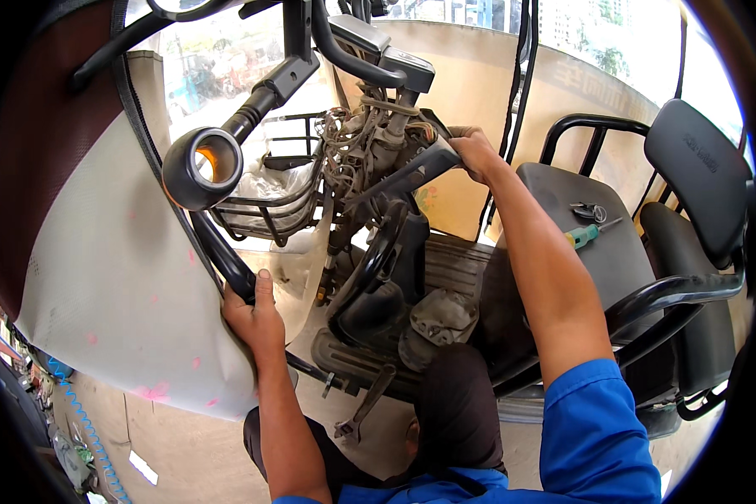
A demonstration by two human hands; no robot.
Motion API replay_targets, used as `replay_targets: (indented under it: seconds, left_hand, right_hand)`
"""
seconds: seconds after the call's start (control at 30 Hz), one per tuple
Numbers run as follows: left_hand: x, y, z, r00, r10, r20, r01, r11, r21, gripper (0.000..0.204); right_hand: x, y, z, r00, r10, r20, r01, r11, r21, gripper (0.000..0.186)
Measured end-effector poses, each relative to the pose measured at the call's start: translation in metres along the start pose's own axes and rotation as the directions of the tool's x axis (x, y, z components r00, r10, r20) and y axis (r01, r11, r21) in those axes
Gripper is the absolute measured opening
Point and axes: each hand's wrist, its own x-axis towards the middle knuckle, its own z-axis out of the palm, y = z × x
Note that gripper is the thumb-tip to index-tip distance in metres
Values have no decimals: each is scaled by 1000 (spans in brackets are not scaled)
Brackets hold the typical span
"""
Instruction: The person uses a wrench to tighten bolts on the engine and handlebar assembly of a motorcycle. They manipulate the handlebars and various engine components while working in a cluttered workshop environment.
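Observation:
My left hand (pixel 255 323) is wrapped round a black tube (pixel 221 256) of the vehicle's frame, thumb along it, beside the pale fabric side cover (pixel 118 277). Farther off to the right, my right hand (pixel 475 154) grips the upper end of a dark plastic panel (pixel 412 176). That panel slants across the steering column; whether its lower end is still attached, I cannot tell. Just left of it a dusty tangle of wires and connectors (pixel 349 151) lies exposed below the handlebar (pixel 353 67). The right fingers are partly hidden behind the panel.
A wire basket (pixel 269 214) holding clear plastic is at the front. On the grey seat (pixel 554 189) lie keys (pixel 590 212) and a teal-handled screwdriver (pixel 584 236). A crumpled grey cap-like cloth (pixel 443 319) rests on the ribbed footboard (pixel 454 265). A pedal (pixel 365 407) juts out below.

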Motion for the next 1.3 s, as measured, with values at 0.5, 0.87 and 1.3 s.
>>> replay_targets:
  seconds: [0.5, 0.87, 1.3]
  left_hand:
    - [1, 6, 1, 1000, -12, 11, 12, 1000, -21, 19]
    - [0, 7, 1, 1000, -24, 3, 25, 999, -42, 21]
    - [2, 3, -2, 1000, -19, 8, 19, 999, -48, 24]
  right_hand:
    - [14, -19, 12, 992, -89, -90, 81, 993, -84, 30]
    - [2, 1, -3, 997, -65, -39, 65, 998, -11, 30]
    - [-6, 14, -9, 1000, -26, -14, 26, 999, 27, 27]
